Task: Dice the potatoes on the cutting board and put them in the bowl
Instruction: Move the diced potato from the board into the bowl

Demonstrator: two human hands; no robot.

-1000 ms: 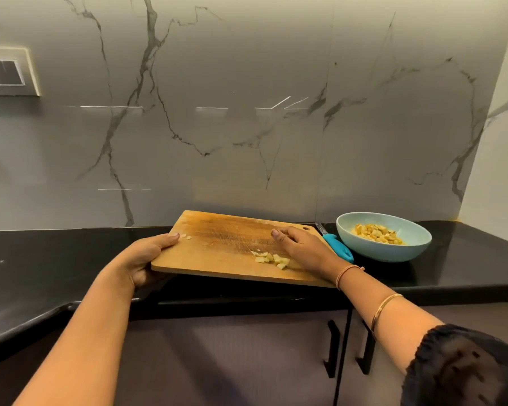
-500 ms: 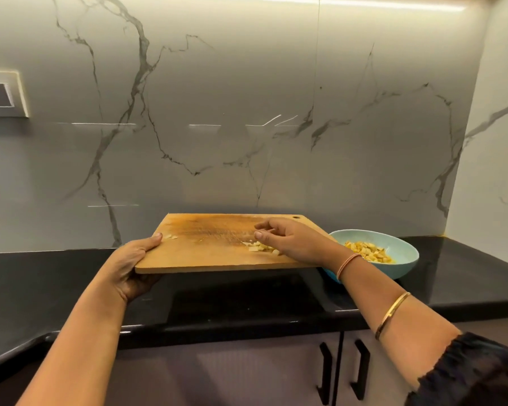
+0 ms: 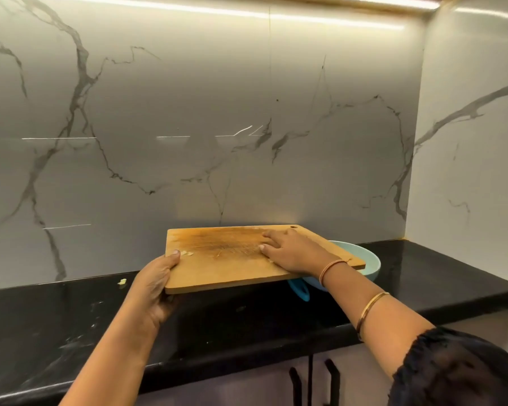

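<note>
I see a tan board [image 3: 232, 268] streaked darker brown. By its right end, a pale blue bowl [image 3: 370, 260]; beneath it, a blue handle [image 3: 299, 290] and black, white-flecked counter [image 3: 71, 332]; behind it, a grey-veined white wall [image 3: 188, 112].

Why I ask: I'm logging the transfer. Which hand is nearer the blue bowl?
Right. The right hand lies flat on the cutting board at the end over the bowl; the left hand grips the board's opposite edge.
</note>
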